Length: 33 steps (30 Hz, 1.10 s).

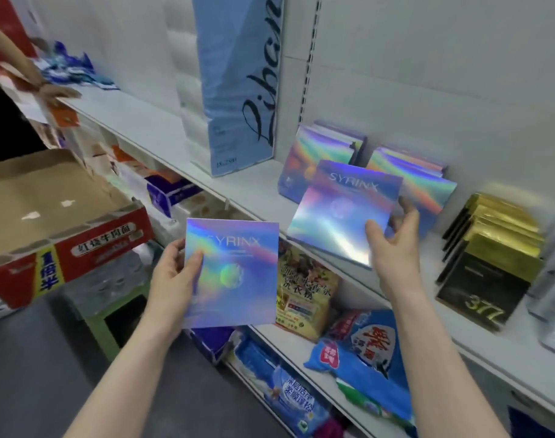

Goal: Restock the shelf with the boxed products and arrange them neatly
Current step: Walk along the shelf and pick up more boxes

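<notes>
Over the shelf (pixel 162 134), iridescent SYRINX box (pixel 342 213).

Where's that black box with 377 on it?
The black 377 box sits far right in the head view on the white shelf, fronting a row of gold boxes, right of the shiny SYRINX boxes.

I count two loose flat holographic SYRINX boxes (pixel 235 279), two shelf stacks (pixel 325 147) of the same, one tall pale-blue Liben carton (pixel 235 90), one open red-sided cardboard tray (pixel 64 248)
</notes>
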### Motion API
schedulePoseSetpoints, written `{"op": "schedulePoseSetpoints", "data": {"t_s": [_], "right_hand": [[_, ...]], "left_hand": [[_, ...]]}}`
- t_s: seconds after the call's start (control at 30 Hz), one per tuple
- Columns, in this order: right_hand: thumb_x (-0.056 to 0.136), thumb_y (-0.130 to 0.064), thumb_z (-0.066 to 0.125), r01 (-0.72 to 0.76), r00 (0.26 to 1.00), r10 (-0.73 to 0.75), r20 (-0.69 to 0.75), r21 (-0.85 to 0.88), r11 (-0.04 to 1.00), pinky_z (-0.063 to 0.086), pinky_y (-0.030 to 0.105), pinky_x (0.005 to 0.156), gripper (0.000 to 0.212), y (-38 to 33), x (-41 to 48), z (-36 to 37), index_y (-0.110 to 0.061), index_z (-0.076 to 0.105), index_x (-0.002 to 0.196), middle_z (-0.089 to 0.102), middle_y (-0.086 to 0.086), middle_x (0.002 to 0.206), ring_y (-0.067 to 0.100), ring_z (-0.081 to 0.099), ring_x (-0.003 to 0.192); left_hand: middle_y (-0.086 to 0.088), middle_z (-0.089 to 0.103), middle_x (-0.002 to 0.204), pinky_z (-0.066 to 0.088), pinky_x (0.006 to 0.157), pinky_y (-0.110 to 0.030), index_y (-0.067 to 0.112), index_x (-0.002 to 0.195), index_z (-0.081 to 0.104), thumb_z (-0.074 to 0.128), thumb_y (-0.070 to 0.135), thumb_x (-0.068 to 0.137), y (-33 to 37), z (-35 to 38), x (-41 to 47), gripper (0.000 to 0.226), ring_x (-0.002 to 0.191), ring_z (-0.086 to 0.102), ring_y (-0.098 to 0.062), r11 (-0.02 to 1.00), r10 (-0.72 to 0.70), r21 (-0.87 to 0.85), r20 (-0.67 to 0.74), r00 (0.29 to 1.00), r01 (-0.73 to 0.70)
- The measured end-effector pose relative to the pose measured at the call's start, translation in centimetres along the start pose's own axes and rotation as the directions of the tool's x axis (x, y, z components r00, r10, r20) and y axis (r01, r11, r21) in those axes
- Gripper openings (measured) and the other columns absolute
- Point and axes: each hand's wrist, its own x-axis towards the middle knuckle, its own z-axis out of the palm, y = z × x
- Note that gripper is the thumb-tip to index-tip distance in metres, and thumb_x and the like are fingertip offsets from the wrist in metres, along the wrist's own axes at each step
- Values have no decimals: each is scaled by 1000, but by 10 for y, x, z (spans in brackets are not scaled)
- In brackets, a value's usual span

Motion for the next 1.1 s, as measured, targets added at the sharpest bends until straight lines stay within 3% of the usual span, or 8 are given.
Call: {"op": "schedulePoseSetpoints", "data": {"t_s": [0.2, 0.27, 0.43, 0.7, 0.83, 0.93, 1.03, 1.1], "right_hand": [[85, 0, 56, 244, 970, -230, 85, -256, 935, 30, 24, 115, 97, 3, 70, 75, -19, -6, 157, 0, -8, 164, 6, 9, 149], [85, -5, 59, 280, 960, -263, 95, -386, 879, 33, 42, 113, 100, 12, 83, 94, -24, -6, 157, 4, -3, 165, 14, 15, 149], [87, -26, 66, 189, 978, -192, 77, -712, 676, 44, 40, 71, 90, 39, 91, 114, -39, 9, 155, 45, 14, 132, 39, 58, 101], [89, -34, 66, 97, 992, -115, 51, -894, 437, 50, 45, 79, 71, 27, 105, 123, -40, 29, 149, 44, 13, 124, 36, 50, 114], [94, -41, 53, 223, 961, -273, 47, -714, 664, 47, 35, 87, 37, 3, 100, 129, -23, 62, 125, 61, 2, 109, 22, 55, 110], [96, -36, 58, 268, 953, -174, 247, -426, 864, 42, 15, 86, 22, -27, 88, 132, -22, 70, 107, 67, -15, 100, 3, 57, 100], [87, -32, 73, 189, 929, -1, 370, -474, 860, 37, 3, 86, 28, -36, 83, 122, -28, 65, 114, 64, -20, 111, -8, 54, 104], [85, -28, 75, 161, 947, 8, 322, -495, 854, 40, 11, 91, 33, -36, 83, 104, -26, 63, 115, 64, -16, 115, -2, 56, 107]], "left_hand": [[5, 62, 96, 47, 55, -7, 7, 124, 50, 48, 10, 98, 4, 2, 66, 26, 66, 63, 10, 999, 43, -18, 8, 999, -42], [4, 62, 96, 47, 55, -8, 10, 122, 50, 48, 10, 98, 6, 4, 85, 24, 65, 63, 10, 998, 59, -27, 23, 998, -58], [2, 66, 98, 52, 62, -12, 15, 119, 53, 51, 12, 97, 0, 7, 126, 22, 75, 66, 1, 997, 71, -39, 47, 996, -69], [-1, 66, 101, 52, 67, -16, 9, 123, 54, 51, 11, 97, -10, 24, 180, 26, 85, 62, -12, 997, 18, -72, 214, 977, -3], [-2, 69, 103, 50, 84, -32, 26, 112, 60, 57, 22, 96, -7, 36, 195, 17, 94, 63, -17, 998, 6, -63, 374, 927, 19], [-6, 70, 107, 49, 88, -42, 29, 111, 62, 61, 35, 86, -2, 53, 201, 26, 97, 63, -19, 997, 23, -71, 494, 869, 14], [-5, 70, 110, 52, 87, -38, 21, 112, 59, 58, 32, 84, 2, 76, 203, 29, 99, 64, -18, 994, 65, -113, 592, 803, 3], [-3, 69, 111, 52, 87, -33, 18, 114, 59, 57, 28, 84, 3, 93, 202, 31, 99, 63, -14, 989, 96, -147, 665, 740, 3]]}}
